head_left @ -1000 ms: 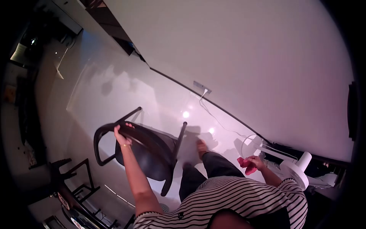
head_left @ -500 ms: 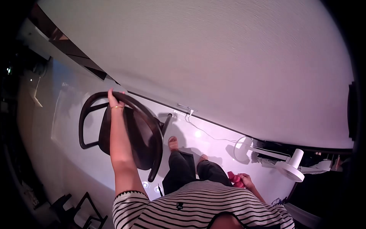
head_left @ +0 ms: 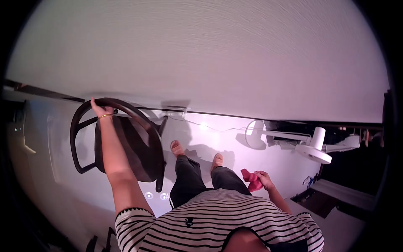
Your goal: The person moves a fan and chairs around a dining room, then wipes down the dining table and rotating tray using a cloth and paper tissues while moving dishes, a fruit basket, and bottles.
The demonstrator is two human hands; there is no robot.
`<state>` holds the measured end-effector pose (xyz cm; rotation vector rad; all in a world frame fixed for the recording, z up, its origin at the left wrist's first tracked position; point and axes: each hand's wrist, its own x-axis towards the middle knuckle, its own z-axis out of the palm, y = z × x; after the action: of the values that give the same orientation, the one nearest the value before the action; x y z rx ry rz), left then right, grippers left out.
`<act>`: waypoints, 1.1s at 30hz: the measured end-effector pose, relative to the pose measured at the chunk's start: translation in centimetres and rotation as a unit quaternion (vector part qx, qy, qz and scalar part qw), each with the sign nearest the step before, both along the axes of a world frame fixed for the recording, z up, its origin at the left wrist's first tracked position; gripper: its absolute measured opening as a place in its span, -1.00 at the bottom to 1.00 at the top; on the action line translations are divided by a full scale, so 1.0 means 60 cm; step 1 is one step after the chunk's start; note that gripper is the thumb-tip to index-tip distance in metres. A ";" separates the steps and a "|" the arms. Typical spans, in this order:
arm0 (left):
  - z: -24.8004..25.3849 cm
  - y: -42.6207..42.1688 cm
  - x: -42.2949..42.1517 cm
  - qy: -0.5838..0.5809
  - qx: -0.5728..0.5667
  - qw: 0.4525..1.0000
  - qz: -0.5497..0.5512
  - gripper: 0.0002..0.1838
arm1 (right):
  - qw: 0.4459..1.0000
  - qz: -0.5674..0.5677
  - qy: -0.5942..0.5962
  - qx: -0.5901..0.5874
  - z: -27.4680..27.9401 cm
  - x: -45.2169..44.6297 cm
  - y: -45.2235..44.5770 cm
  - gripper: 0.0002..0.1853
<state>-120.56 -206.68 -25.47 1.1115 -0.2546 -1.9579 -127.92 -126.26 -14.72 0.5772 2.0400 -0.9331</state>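
On the left stands a dark wooden chair [head_left: 133, 147] with a curved back rail and armrests. My left hand [head_left: 100, 109], with a gold bangle at the wrist, is closed around the top of that rail. My right hand [head_left: 263, 179] hangs low beside my right leg. Its fingers are closed on a crumpled pink-red bundle [head_left: 250, 176], which looks soft; its exact kind is unclear.
A white fan [head_left: 312, 147] stands to the right, its round base [head_left: 255, 133] near the wall [head_left: 218, 59]. A white cable [head_left: 193, 122] runs along the floor by the wall. Dark shelving with cloth-like items [head_left: 346, 143] is at the far right.
My view has turned, so the wall edge now lies flatter. The chair, still in my left hand, appears farther left and nearer the wall. My right foot has come forward.
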 end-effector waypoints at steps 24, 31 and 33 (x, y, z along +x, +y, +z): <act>-0.807 0.497 -0.130 -0.516 -0.330 0.565 -0.553 -0.70 | 0.945 -0.015 -0.097 0.311 -0.231 0.343 0.288 -0.37; -0.744 0.590 0.061 -0.535 -0.263 0.503 -0.626 -0.74 | 0.954 -0.068 -0.099 0.273 -0.283 0.359 0.263 -0.35; -0.711 0.648 0.121 -0.505 -0.246 0.488 -0.668 -0.74 | 0.966 -0.071 -0.095 0.229 -0.266 0.377 0.258 -0.36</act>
<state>-113.33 -167.82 -68.13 1.6666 -2.8566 -1.5757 -105.27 -110.78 -30.71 1.0313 2.0625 -0.4542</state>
